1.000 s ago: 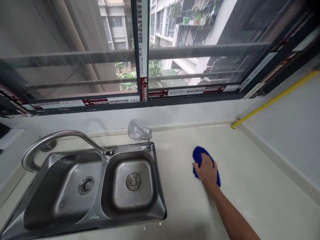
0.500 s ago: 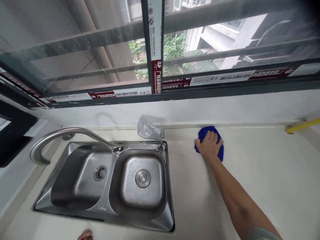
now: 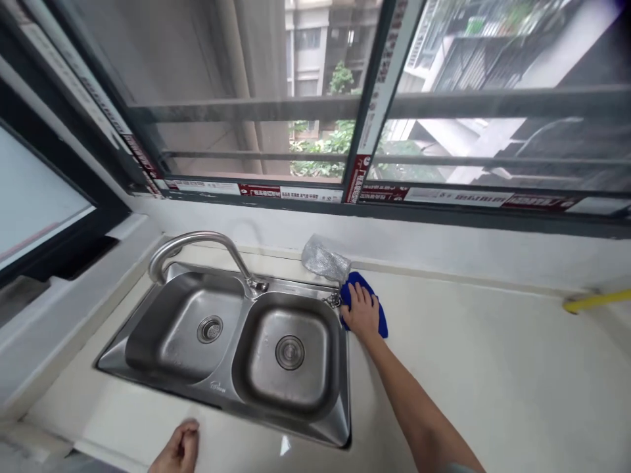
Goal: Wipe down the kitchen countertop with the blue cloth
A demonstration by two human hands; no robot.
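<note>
My right hand (image 3: 363, 311) presses down on a blue cloth (image 3: 382, 322), its fingers over the top and slightly bent. The cloth lies on the pale countertop (image 3: 468, 368), against the right back corner of the double-bowl steel sink (image 3: 346, 401). A crumpled clear bubble-wrap bag (image 3: 325, 258) sits just behind it, close to or touching the cloth. My left hand (image 3: 178, 448) is curled closed at the counter's front, before the sink, with nothing visible in it.
A curved steel faucet (image 3: 211, 235) rises behind the left bowl. A small chain (image 3: 333, 300) lies at the sink's back right corner. A yellow pipe (image 3: 599, 301) sticks out at the far right. Dark-framed windows (image 3: 362, 151) stand along the back wall.
My right hand has slid the blue cloth left along the counter to the sink's edge. More of my left hand shows now. The view has turned left.
</note>
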